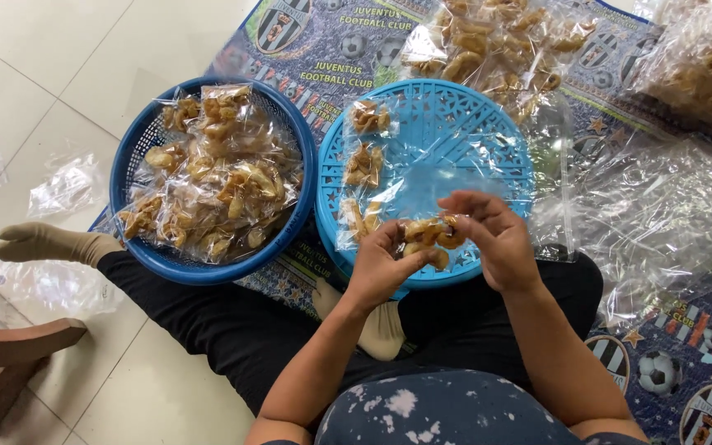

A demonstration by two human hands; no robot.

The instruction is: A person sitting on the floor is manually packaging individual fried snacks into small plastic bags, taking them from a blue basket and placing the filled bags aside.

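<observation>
My left hand (381, 265) and my right hand (494, 237) meet over the near rim of a light blue plastic basket (488, 140). Together they grip a small clear bag of golden fried snack pieces (427, 236). Three more small filled bags (362, 166) lie along the left side of that basket. Left of it stands a dark blue basket (129, 152) heaped with several filled snack bags (216, 177).
A large clear bag of loose snacks (488, 45) lies beyond the light blue basket. Big sheets of clear plastic (661, 214) cover the patterned mat (686, 354) at right. Loose empty bags (63, 185) lie on the white floor tiles. A wooden stool edge (10, 354) is at lower left.
</observation>
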